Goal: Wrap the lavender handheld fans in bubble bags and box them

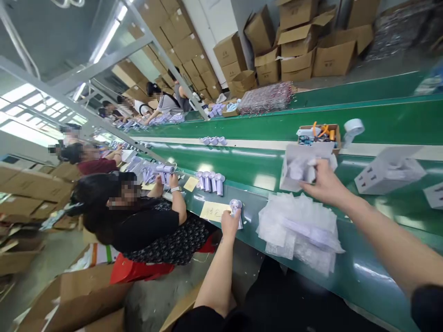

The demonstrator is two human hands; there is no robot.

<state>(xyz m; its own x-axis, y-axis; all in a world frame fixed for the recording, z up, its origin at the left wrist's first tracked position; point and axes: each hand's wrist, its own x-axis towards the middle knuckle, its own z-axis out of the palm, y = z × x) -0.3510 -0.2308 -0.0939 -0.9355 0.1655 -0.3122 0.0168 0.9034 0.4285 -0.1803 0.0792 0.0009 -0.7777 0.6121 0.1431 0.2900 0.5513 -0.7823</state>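
Observation:
My left hand (230, 224) is closed around a lilac handheld fan (236, 204), its round head up, at the near edge of the bench by a paper sheet with handwriting (212, 211). Farther right, my right hand (323, 183) reaches into an open white box (288, 179) on the green belt. Its fingers pinch something pale at the box's right side, which I cannot make out. Inside the box lies a whitish, wrapped-looking item (296, 168). Just in front of the box, a pile of translucent bags (277, 226) covers part of the bench.
Several lilac fans (210, 180) lie left of my hands, beside a seated co-worker (138, 216) handling another fan. A carton of small parts (334, 133) and a tape roll (353, 127) stand behind the box. More white boxes (370, 180) stand right.

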